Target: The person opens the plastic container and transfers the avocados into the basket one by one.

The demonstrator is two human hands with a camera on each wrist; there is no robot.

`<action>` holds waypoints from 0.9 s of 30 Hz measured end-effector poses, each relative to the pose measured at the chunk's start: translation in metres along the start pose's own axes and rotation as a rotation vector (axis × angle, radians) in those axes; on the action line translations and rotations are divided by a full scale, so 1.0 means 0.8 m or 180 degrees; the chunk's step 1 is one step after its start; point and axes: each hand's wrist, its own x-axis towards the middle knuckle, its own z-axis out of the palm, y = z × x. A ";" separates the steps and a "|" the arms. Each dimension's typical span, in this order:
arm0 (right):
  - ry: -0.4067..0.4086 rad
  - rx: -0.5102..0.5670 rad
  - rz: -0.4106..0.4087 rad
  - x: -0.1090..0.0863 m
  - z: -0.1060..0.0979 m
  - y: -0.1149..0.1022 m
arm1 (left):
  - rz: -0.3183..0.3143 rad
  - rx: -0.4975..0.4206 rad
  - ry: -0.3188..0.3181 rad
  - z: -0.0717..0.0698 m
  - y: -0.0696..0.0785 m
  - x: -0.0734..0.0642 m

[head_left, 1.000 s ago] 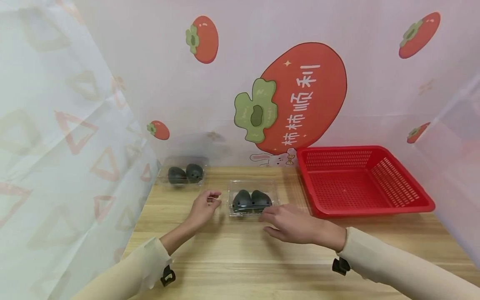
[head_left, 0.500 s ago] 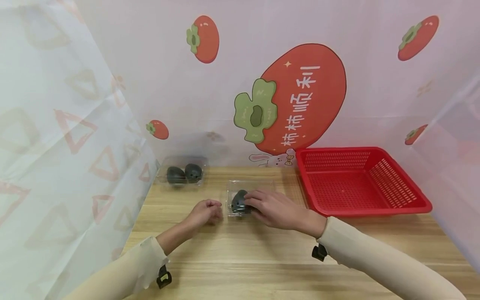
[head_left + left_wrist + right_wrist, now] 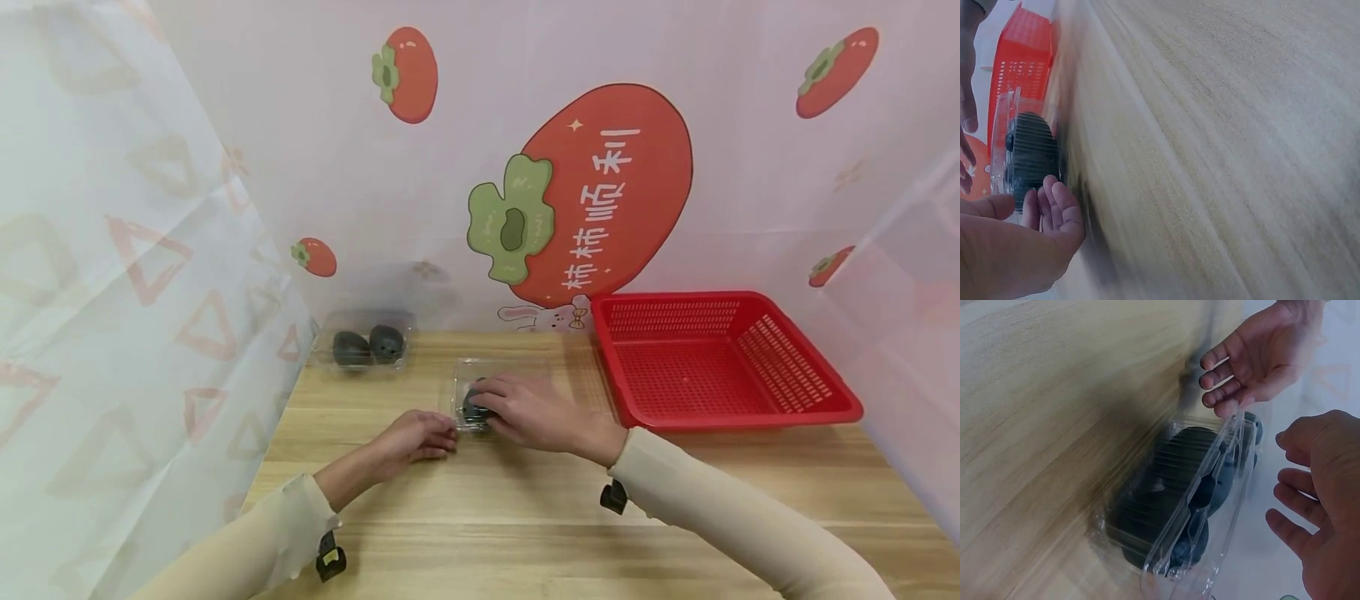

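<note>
A clear plastic clamshell box stands mid-table, holding dark, avocado-like fruits. At its front left corner is my left hand; in the right wrist view the thumb of this left hand touches the rim, while the other fingers are loosely bent beside the wall. My right hand is over the right part of the box and hides much of it in the head view. From the right wrist, the fingers of the right hand appear spread, apart from the lid and holding nothing.
Behind on the left, a second clear box contains two similar dark fruits. A red perforated basket stands at the right. White printed sheets wall the table's back and sides.
My right hand has moved left from the box's front right corner to over the box. My left hand has moved slightly right and forward to its front left corner.
</note>
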 end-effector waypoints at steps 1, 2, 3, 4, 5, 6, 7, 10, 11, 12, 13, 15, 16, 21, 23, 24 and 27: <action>-0.0005 -0.0013 -0.0021 0.002 0.002 0.000 | -0.0013 -0.0003 -0.0012 0.000 0.000 0.000; -0.0011 -0.0020 -0.0030 0.003 0.004 -0.001 | -0.0028 -0.0011 -0.0010 0.000 -0.001 0.000; -0.0026 -0.0007 -0.0027 0.004 0.007 -0.001 | -0.0037 -0.0025 -0.0011 0.001 -0.001 0.000; -0.0047 0.0000 -0.0016 0.005 0.009 -0.001 | -0.0045 -0.0031 -0.0013 0.001 -0.001 0.000; -0.0065 0.0016 -0.0006 0.005 0.011 -0.002 | -0.0052 -0.0033 -0.0009 0.001 -0.001 0.000; -0.0085 0.0005 0.0008 0.005 0.013 -0.002 | -0.0059 -0.0031 -0.0012 0.002 -0.001 0.000; -0.0099 -0.0006 0.0019 0.006 0.015 -0.003 | -0.0060 -0.0024 -0.0018 0.002 0.000 0.000; -0.0142 -0.0008 0.0032 0.007 0.019 -0.004 | -0.0079 -0.0008 -0.0027 0.001 0.001 0.000; -0.0153 -0.0013 0.0026 0.008 0.019 -0.005 | -0.0082 -0.0007 -0.0025 0.001 0.001 -0.001; -0.0167 -0.0024 0.0024 0.009 0.020 -0.005 | -0.0073 0.0010 -0.0034 0.001 0.001 -0.001; -0.0178 -0.0027 0.0023 0.010 0.021 -0.005 | -0.0076 0.0012 -0.0037 0.001 0.001 -0.001; -0.0195 -0.0011 0.0027 0.011 0.023 -0.006 | -0.0076 0.0013 -0.0052 0.002 0.001 -0.001; -0.0192 0.0010 0.0024 0.012 0.024 -0.006 | -0.0069 0.0022 -0.0061 0.002 0.001 -0.001; -0.0168 0.0116 -0.0030 0.015 0.030 -0.007 | -0.0081 0.0037 -0.0067 0.000 -0.001 0.000; -0.0173 0.0127 -0.0042 0.016 0.033 -0.007 | -0.0082 0.0037 -0.0067 -0.001 -0.001 0.000; -0.0168 0.0136 -0.0044 0.016 0.035 -0.007 | -0.0082 0.0036 -0.0070 -0.001 -0.001 0.000; -0.0118 0.0092 -0.0066 0.017 0.039 -0.007 | -0.0079 0.0032 -0.0091 -0.001 -0.001 -0.001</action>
